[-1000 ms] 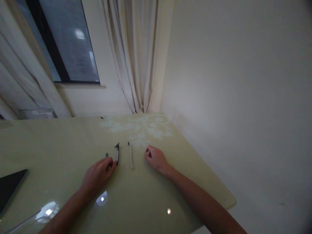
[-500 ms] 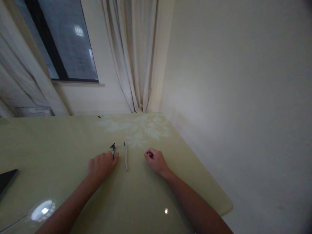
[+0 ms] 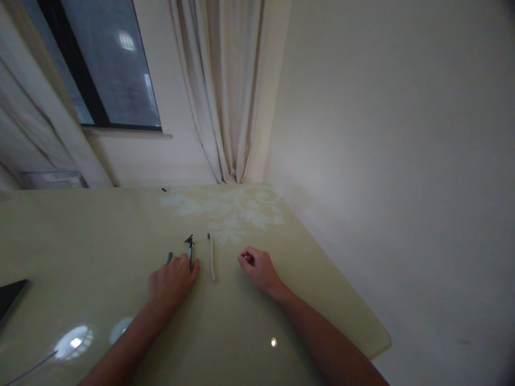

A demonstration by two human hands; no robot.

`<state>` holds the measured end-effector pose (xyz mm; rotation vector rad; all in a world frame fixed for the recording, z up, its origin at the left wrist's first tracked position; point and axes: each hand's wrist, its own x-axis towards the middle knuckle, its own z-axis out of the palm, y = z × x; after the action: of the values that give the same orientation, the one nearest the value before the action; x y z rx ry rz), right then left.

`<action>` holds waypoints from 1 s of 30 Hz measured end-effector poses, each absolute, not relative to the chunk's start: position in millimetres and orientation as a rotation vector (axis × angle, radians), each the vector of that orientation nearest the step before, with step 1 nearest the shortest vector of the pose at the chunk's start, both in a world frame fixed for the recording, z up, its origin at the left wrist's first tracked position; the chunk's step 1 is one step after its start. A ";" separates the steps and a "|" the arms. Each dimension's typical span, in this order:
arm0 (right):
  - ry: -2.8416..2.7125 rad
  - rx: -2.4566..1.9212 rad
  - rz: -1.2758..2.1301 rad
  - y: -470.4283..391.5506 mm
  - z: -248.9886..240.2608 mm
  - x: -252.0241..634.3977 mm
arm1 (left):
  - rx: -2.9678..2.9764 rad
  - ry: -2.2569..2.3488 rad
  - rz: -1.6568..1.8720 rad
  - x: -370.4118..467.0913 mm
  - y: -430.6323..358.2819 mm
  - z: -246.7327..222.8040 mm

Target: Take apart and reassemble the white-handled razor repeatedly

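My left hand (image 3: pixel 173 277) rests low over the table, fingers bent and closed around the handle of what looks like a razor (image 3: pixel 190 247). Its dark T-shaped head points away from me, past the thumb and index finger. Beyond the other fingers pokes the end of a small dark and green item (image 3: pixel 169 258); the hand hides the rest. Just right of the left hand, a white toothbrush (image 3: pixel 211 260) with a dark head lies lengthwise, touched by neither hand. My right hand (image 3: pixel 259 269) is curled into a loose fist on the table, with nothing visible in it.
The glossy greenish table (image 3: pixel 233 332) carries a pale floral pattern and meets the wall at the right. A small black piece (image 3: pixel 163 189) lies near its far edge. At the left are a dark flat object (image 3: pixel 12 297) and a thin cable (image 3: pixel 32 370). Curtains (image 3: pixel 229 96) hang behind.
The left hand has shifted slightly right and toward me, and the dark and green item now shows beyond its fingers. The right hand stays curled in about the same place.
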<state>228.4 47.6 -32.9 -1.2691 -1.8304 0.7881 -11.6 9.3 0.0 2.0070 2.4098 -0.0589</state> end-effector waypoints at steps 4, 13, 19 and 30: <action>-1.788 -1.267 0.822 47.5 -32.8 228.7 | 1.969 2.387 -0.048 -12.0 9.3 2.0; -1.703 -1.045 0.936 39.9 -19.7 225.6 | 2.402 2.408 0.463 0.7 -3.8 9.5; -1.581 -0.699 1.340 23.5 -10.9 211.7 | 2.871 1.732 1.077 34.1 -22.1 -5.4; -1.909 -0.748 1.275 19.0 -2.3 225.3 | 1.596 1.171 1.163 0.6 -2.5 14.9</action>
<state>225.3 19.0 -2.3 -0.7477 -1.9092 1.2749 0.6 -2.5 14.9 1.5956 1.1711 1.1628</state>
